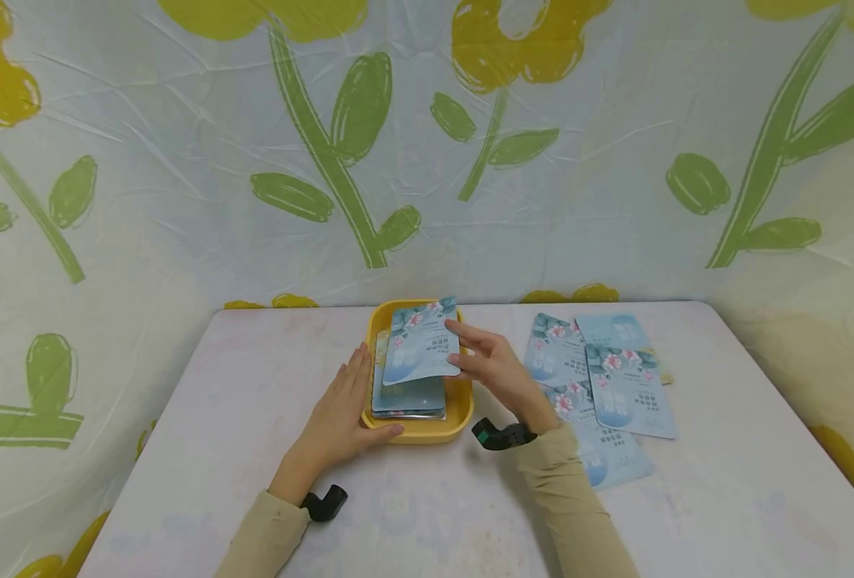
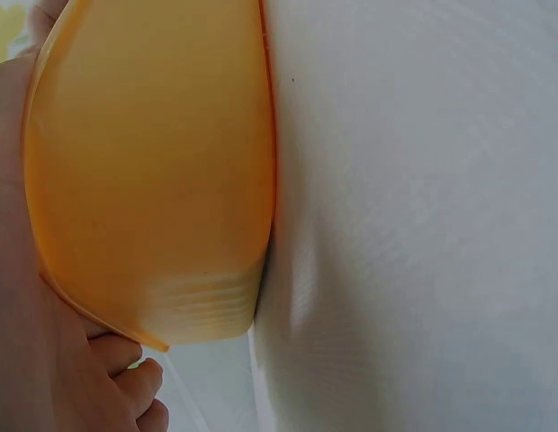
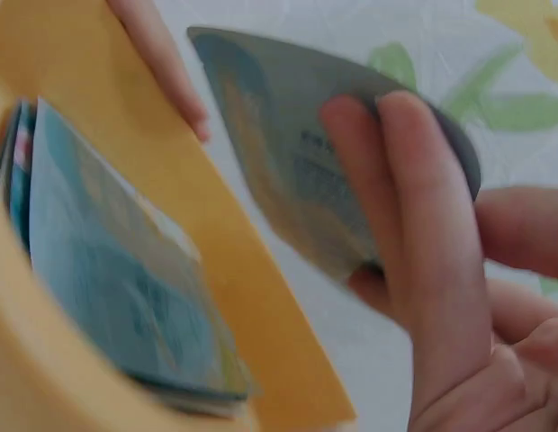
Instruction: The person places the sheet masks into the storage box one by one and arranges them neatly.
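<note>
Packet point(image 1: 418, 343) pinched by its right edge in right hand point(image 1: 498, 365), lying left of that hand, over the tub point(image 1: 427, 434). Long axes roughly match, front-to-back. Left hand point(image 1: 339, 411) braces tub's left side, fingers extended.

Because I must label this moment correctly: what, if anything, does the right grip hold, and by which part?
A light-blue floral packet, pinched by the right grip at its right edge, as the head view shows it.
</note>
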Tool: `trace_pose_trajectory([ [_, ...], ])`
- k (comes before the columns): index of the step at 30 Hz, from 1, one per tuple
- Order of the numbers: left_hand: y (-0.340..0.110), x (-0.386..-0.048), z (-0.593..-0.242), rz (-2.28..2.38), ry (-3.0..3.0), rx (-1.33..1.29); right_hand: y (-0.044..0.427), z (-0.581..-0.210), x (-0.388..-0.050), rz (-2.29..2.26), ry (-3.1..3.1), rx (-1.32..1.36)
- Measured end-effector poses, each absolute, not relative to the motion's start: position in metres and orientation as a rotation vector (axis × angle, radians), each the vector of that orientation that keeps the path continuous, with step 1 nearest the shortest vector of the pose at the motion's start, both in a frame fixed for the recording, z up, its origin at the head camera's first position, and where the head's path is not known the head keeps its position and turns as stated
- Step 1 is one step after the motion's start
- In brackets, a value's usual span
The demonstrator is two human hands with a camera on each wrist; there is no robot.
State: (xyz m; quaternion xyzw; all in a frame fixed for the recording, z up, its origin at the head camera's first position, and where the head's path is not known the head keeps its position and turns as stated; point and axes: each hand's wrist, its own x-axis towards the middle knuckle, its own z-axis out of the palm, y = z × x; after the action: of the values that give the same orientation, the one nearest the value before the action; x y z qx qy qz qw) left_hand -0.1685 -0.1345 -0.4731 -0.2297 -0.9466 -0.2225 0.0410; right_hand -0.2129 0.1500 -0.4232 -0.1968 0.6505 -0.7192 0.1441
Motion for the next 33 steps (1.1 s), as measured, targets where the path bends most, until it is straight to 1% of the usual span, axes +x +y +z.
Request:
trace_pose_trajectory([
  [6, -0.134, -0.169, -0.474, -0.686, -2.894, -0.704, 0.131, -0.423, -0.209, -2.003, 1.912, -0.583],
  [16, -0.135, -0.169, -0.475, -0.664, -2.872, -0.722, 0.106, -0.427, -0.204, -1.847, 2.170, -0.500],
  [33, -0.135, -0.168, -0.475, -0.652, -2.844, -0.736, 0.094, -0.433, -0.201, -1.683, 2.535, -0.349],
])
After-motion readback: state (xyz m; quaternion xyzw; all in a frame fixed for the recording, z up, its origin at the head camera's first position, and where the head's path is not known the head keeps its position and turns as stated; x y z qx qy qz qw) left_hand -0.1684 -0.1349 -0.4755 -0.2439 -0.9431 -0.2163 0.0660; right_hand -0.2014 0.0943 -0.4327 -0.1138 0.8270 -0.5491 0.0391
